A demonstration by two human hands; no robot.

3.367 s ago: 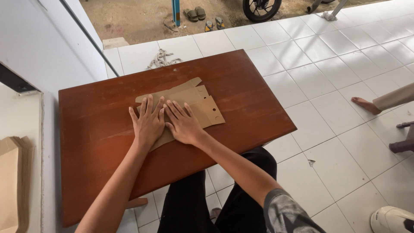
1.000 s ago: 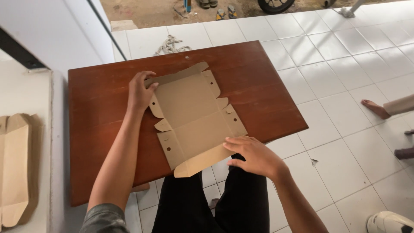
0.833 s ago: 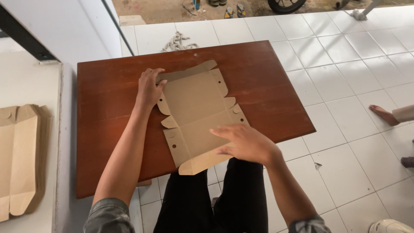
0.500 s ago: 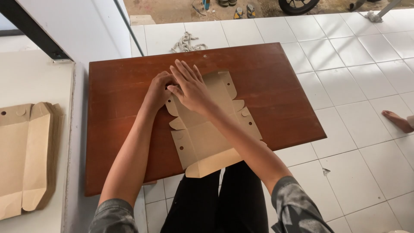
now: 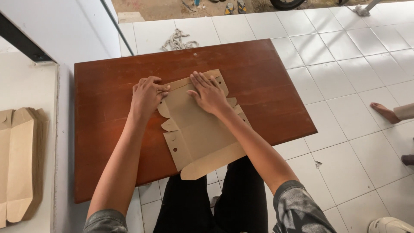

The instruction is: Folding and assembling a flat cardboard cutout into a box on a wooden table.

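In the head view, the only 1 I have, the flat brown cardboard blank (image 5: 196, 129) lies at the centre of the frame on the reddish wooden table (image 5: 108, 64). Its long axis runs on a diagonal, from the far end at upper centre down to the pointed flap that overhangs the table's near edge at lower centre.

My left hand (image 5: 146, 95) sits just left of centre, at the blank's far left corner. Its fingers (image 5: 156, 83) are curled loosely and rest on the folded strip there; whether they pinch the edge or only press it, I cannot tell. My right hand (image 5: 209, 92) is just right of centre, laid palm down with fingers (image 5: 199, 79) spread flat, pressing the far part of the blank against the table, holding nothing.

Both hands are at the far end, so nearly the whole length of the blank stretches back from the fingertips toward my body, under my right forearm. The right hand lies fully on the cardboard; the left is half on it, half on bare wood.

At the left edge of the frame a stack of folded cardboard pieces (image 5: 19, 164) lies on a pale surface. At the right edge, another person's bare foot (image 5: 386, 113) rests on the white tiled floor (image 5: 345, 69).
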